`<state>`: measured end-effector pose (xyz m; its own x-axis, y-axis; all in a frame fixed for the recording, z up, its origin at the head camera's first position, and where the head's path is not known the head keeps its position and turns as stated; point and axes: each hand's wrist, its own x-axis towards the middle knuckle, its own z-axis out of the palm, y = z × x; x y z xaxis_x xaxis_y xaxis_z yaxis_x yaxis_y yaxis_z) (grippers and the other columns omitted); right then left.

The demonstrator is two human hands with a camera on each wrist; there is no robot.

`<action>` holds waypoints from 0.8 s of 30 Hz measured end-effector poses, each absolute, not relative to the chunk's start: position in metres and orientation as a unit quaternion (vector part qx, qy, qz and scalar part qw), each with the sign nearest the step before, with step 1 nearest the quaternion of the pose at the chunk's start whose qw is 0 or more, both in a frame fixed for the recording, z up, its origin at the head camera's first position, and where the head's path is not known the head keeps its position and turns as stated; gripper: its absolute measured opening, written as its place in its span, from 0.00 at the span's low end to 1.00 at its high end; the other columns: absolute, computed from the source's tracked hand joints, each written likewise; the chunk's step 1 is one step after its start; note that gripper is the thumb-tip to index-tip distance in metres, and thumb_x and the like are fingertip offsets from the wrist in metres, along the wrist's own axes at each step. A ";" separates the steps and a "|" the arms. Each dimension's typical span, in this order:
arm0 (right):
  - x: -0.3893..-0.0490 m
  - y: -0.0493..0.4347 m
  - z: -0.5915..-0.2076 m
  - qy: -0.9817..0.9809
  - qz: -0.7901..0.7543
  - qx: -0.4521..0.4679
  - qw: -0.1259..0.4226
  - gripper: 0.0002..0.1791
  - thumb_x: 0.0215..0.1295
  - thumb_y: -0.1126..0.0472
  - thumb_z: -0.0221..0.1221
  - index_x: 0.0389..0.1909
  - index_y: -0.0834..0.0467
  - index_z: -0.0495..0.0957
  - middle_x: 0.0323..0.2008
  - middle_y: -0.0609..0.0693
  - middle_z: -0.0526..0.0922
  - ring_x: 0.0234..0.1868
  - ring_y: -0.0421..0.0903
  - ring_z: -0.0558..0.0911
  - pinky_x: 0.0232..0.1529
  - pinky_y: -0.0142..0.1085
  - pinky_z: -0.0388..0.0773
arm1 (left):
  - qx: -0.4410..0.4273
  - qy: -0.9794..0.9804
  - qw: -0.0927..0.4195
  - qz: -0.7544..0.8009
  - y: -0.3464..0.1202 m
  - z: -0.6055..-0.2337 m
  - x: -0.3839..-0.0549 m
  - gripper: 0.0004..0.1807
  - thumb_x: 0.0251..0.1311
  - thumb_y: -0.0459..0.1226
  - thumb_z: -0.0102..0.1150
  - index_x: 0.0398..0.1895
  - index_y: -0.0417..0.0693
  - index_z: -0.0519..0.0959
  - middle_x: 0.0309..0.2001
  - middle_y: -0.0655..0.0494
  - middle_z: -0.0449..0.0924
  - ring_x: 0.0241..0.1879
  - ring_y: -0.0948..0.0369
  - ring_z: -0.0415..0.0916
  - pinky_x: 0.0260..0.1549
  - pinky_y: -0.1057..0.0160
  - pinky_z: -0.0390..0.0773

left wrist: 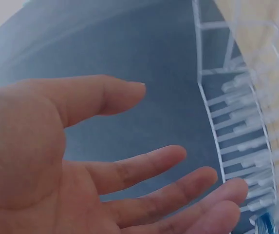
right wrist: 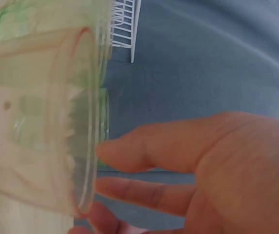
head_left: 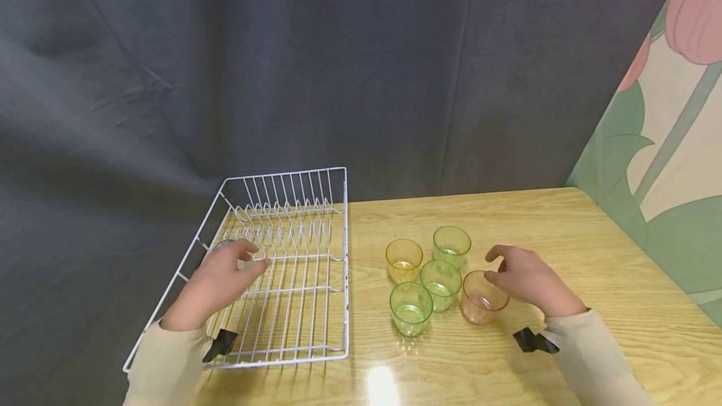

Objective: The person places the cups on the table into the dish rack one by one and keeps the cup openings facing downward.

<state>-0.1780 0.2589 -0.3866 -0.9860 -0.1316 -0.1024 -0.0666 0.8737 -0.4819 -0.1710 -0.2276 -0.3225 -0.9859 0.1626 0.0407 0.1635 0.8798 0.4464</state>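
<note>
While the orange-tinted, transparent round cup is standing on the pale wooden table just left of the nearer right hand, I am noting its thumb and forefinger gaping apart.

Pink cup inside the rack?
No, the pink cup stands on the wooden table, to the right of the white rack.

From my remote seat I see a pale wood-grain table — on its left, a white rectangular wire rack; right of that, upright and close together, a transparent amber cup, three transparent green cups and a transparent pink cup.
</note>
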 end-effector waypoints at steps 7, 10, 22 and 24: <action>-0.181 0.265 -0.397 0.961 -0.252 -0.065 0.090 0.12 0.64 0.60 0.62 0.44 0.64 0.81 0.33 0.54 0.81 0.30 0.47 0.76 0.28 0.40 0.73 | -0.089 -0.959 -0.010 -0.269 -0.206 -0.324 -0.157 0.22 0.68 0.47 0.58 0.56 0.41 0.77 0.52 0.44 0.82 0.41 0.54 0.82 0.41 0.49 0.79; -0.182 0.268 -0.402 0.961 -0.254 -0.077 0.083 0.10 0.65 0.61 0.61 0.41 0.63 0.82 0.31 0.53 0.81 0.29 0.46 0.75 0.27 0.39 0.72 | -0.091 -0.956 -0.006 -0.278 -0.201 -0.326 -0.156 0.21 0.67 0.46 0.59 0.55 0.42 0.79 0.50 0.45 0.83 0.39 0.56 0.82 0.40 0.51 0.79; -0.182 0.274 -0.408 0.957 -0.263 -0.075 0.100 0.11 0.69 0.62 0.56 0.41 0.65 0.83 0.28 0.50 0.82 0.26 0.44 0.76 0.28 0.39 0.72 | -0.091 -0.956 -0.002 -0.279 -0.199 -0.331 -0.157 0.18 0.67 0.45 0.60 0.52 0.43 0.79 0.46 0.49 0.84 0.37 0.58 0.83 0.39 0.53 0.80; -0.182 0.275 -0.408 0.956 -0.267 -0.071 0.103 0.11 0.69 0.63 0.56 0.42 0.66 0.83 0.27 0.50 0.83 0.25 0.44 0.77 0.28 0.40 0.74 | -0.093 -0.955 -0.003 -0.281 -0.199 -0.331 -0.157 0.18 0.67 0.45 0.60 0.52 0.42 0.79 0.45 0.50 0.85 0.37 0.58 0.83 0.38 0.53 0.80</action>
